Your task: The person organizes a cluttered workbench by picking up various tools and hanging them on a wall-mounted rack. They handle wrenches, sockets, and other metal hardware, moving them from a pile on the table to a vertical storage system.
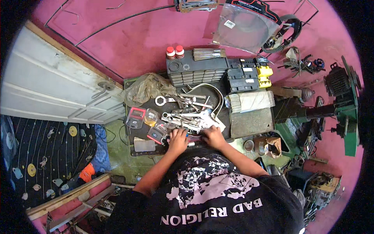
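My left hand [178, 141] lies at the near edge of the workbench, fingers stretched forward and slightly apart over the tools. A small blue piece shows beside its thumb. My right hand [214, 137] is closed, its fingers curled inward; what they hold, if anything, is hidden. Between the hands lie a reddish strip and a short silver cylinder [191, 144]. Just beyond them is a pile of metal wrenches [187, 116], with a large ring wrench [160, 101] at its far left. A white crumpled sheet [206, 119] lies on the pile near my right hand.
Clear-lidded plastic cases [136, 117] stand left of the tools. Behind are a drawer cabinet [198, 72], two red-capped bottles [170, 52] and black-and-yellow boxes [265, 76]. Stacked sheets [252, 102] lie at right, near a green machine [346, 128]. A white door [58, 78] flanks the left.
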The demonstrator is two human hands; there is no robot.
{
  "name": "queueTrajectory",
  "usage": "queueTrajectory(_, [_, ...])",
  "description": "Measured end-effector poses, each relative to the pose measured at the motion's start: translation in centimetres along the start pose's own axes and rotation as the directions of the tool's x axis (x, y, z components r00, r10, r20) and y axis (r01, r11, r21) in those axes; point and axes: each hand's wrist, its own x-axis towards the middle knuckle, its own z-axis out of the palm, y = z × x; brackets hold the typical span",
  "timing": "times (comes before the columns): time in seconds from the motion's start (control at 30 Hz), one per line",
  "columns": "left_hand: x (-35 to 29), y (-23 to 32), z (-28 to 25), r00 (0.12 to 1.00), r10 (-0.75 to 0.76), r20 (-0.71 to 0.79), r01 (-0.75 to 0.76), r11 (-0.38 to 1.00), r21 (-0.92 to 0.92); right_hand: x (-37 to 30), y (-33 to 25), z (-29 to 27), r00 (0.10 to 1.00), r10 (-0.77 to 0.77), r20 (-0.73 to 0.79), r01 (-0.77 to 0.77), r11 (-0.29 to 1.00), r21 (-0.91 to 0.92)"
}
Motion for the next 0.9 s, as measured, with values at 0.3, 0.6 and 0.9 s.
queueTrajectory(0.3, [-0.4,-1.0,0.5,0.977,0.167,0.135,-0.188,0.969,0.159,0.0,-0.2,5.2,0.989,-0.046,0.138,0.109,0.866,-0.488])
queueTrajectory(0.6, [1.4,0.9,-2.0,0.997,0.053,0.061,-0.043,0.988,-0.147,-1.6,-1.7,-3.1,0.989,0.150,0.005,-0.147,0.978,-0.150])
queueTrajectory(0.9, [2.8,0.4,-0.3,0.933,-0.049,0.358,0.357,0.276,-0.893,1.3,-3.7,-5.0,0.988,0.132,-0.081,-0.079,0.880,0.468])
